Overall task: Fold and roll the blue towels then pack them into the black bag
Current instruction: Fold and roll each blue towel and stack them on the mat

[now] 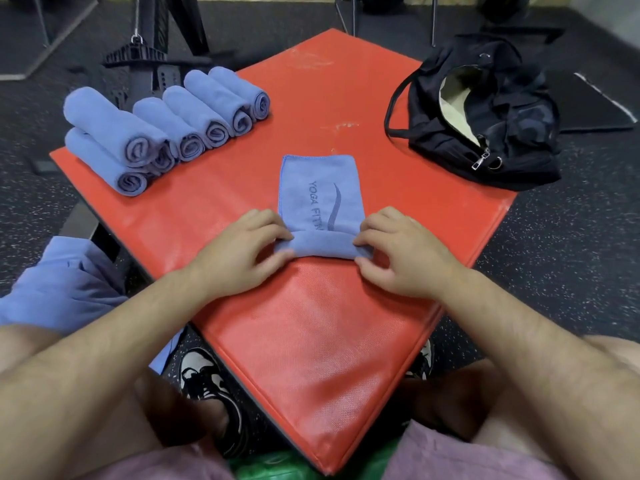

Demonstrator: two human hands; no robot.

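Observation:
A blue towel (317,188), folded into a narrow strip with dark lettering, lies in the middle of the red mat (311,323). Its near end is rolled into a short tube. My left hand (244,251) pinches the tube's left end and my right hand (403,251) pinches its right end. Several rolled blue towels (162,123) are stacked in a row at the mat's far left corner. The black bag (485,112) sits unzipped at the far right corner, its pale lining showing.
A heap of loose blue towels (59,282) lies at my left, off the mat. Dark gym equipment frames (156,46) stand behind the rolled towels. The speckled floor surrounds the mat. My knees and a black-and-white shoe (207,386) are below the near edge.

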